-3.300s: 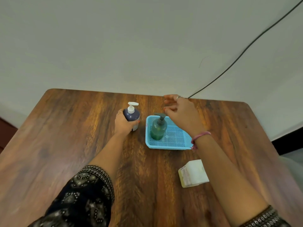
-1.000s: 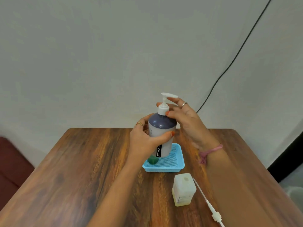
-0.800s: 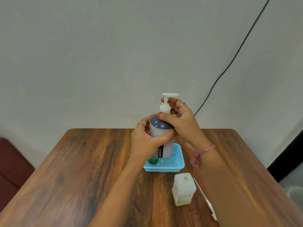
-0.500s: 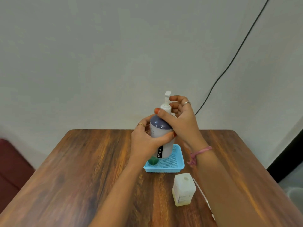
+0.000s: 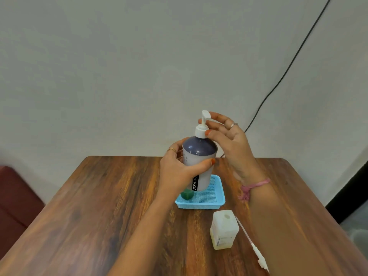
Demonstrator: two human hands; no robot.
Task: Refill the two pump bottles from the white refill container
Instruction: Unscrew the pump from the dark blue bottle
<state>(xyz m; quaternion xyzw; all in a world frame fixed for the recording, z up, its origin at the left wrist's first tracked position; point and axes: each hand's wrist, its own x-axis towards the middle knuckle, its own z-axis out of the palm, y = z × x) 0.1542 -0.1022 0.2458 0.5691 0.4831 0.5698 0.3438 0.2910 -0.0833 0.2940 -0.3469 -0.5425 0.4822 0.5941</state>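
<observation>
Head view, frame centre: left hand (image 5: pixel 177 172) grips the purple-topped pump bottle (image 5: pixel 199 162) above the blue tray (image 5: pixel 218 202); right hand (image 5: pixel 225 136) pinches its pump collar (image 5: pixel 201 131), apparently unscrewing. Next: lift the pump out.

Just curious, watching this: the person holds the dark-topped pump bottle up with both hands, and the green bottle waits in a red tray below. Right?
Nearly. The head view shows the tray is blue, not red. The left hand holds the dark-topped pump bottle, the right hand is at its pump, and the green bottle waits below.
</observation>
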